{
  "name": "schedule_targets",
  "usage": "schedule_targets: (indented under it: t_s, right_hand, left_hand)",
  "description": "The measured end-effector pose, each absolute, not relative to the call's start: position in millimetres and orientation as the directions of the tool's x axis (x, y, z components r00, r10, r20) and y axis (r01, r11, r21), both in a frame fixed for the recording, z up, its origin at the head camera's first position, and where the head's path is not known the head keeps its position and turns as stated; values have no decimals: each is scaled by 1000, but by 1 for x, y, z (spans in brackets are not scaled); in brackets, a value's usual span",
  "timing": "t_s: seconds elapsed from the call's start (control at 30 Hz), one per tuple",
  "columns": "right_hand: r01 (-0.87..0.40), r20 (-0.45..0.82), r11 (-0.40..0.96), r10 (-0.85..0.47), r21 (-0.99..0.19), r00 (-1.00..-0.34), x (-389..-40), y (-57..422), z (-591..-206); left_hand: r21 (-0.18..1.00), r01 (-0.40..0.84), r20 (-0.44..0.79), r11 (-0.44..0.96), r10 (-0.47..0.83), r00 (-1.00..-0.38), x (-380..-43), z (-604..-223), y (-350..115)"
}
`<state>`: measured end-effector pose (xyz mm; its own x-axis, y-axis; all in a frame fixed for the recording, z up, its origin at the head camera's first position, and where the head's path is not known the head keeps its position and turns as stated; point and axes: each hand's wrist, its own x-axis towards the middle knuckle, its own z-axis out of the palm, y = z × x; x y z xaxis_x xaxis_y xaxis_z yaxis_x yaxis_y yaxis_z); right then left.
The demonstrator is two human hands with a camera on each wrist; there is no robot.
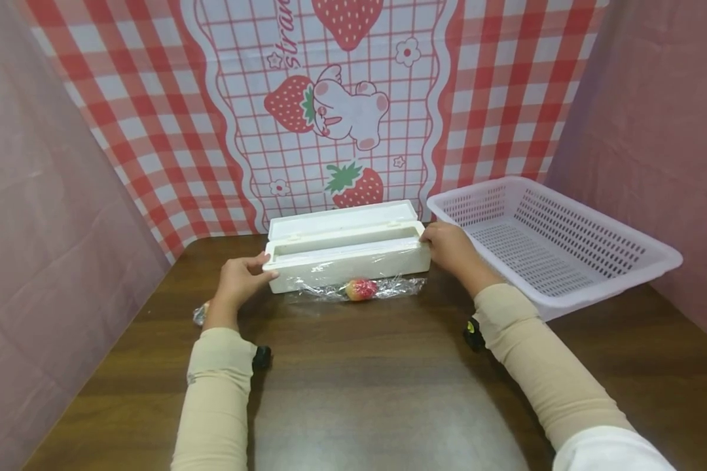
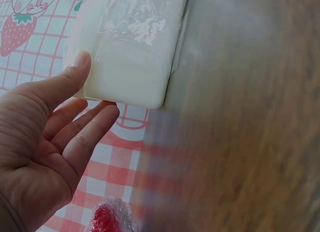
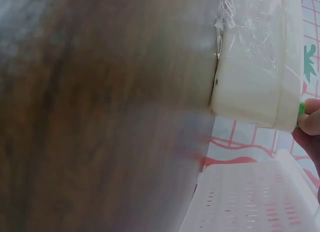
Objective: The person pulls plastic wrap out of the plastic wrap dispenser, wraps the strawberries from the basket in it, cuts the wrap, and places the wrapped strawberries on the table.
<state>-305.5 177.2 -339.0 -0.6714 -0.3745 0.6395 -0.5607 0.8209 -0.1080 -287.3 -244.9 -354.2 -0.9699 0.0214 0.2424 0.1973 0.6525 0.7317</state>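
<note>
A long cream-white cling film dispenser [image 1: 347, 265] stands toward the back of the table, its lid [image 1: 342, 221] raised behind it. My left hand [image 1: 239, 281] grips its left end, thumb on the front side and fingers at the end face, as the left wrist view shows. At the right end my right hand [image 1: 450, 252] pinches a small green piece [image 3: 301, 112] at the upper edge. Clear film [image 1: 321, 291] hangs over the front and spreads along the table. On that film, close against the dispenser, lies a small red-and-yellow fruit [image 1: 361, 289].
Right of the dispenser is a white perforated plastic basket [image 1: 609, 297], beside my right forearm. A film-wrapped red item [image 2: 106, 219] lies by my left wrist, mostly hidden in the head view. Behind the brown table [image 1: 365, 379] hangs a strawberry-print cloth [image 1: 501, 85].
</note>
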Motion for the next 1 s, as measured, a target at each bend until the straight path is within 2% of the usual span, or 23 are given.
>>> schedule_targets:
  t_s: [0.2, 0.4, 0.53, 0.6, 0.77, 0.9, 1.0]
  right_hand:
    - [-584, 646, 804, -387, -113, -658, -309, 173, -337]
    - [-556, 591, 828, -413, -72, -692, -306, 165, -331]
    - [-563, 585, 827, -464, 16, -665, -291, 141, -329]
    - [-639, 568, 768, -545, 43, -617, -278, 122, -331]
    - [-802, 363, 582, -782, 137, -506, -256, 74, -339]
    - [-794, 250, 561, -824, 233, -508, -259, 54, -343]
    - [-787, 206, 573, -818, 228, -537, -266, 49, -344]
  left_hand:
    - [719, 203, 255, 664, 19, -967, -287, -355, -250]
    - [735, 178, 223, 655, 15, -975, -284, -356, -254]
    - [745, 141, 183, 651, 4, -983, -281, -358, -255]
    - [747, 137, 175, 651, 7, -985, -280, -358, -254]
    - [753, 154, 189, 640, 13, -982, -282, -357, -249]
    - [754, 156, 200, 637, 3, -980, -286, -355, -246]
    - [749, 161, 206, 643, 6, -979, -287, -355, -245]
